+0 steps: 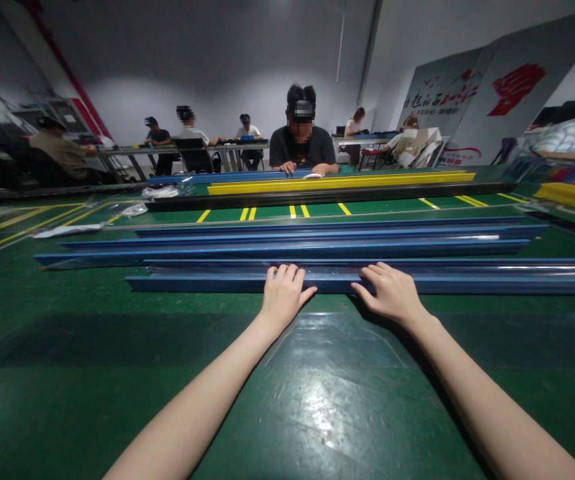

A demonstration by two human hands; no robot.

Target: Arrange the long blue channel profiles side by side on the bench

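Note:
Both my hands are on a long blue plastic channel (197, 285) that lies crosswise on the green tabletop (317, 427). My left hand (283, 292) curls its fingers over the near wall of the channel, with the thumb along the front. To its right, my right hand (393, 292) grips the same wall, fingertips inside and thumb in front. Clear film (337, 272) glints within the channel between the hands. A flat transparent strip (177, 340) lies on the table nearer to me, under my forearms.
Several more blue channels (292, 252) lie just beyond. Farther off are a black channel (327, 195) and a yellow one (342, 183). A person (302, 143) sits opposite, hands on the far edge. Crumpled clear plastic (160, 192) lies far left, a yellow tray (572, 195) far right.

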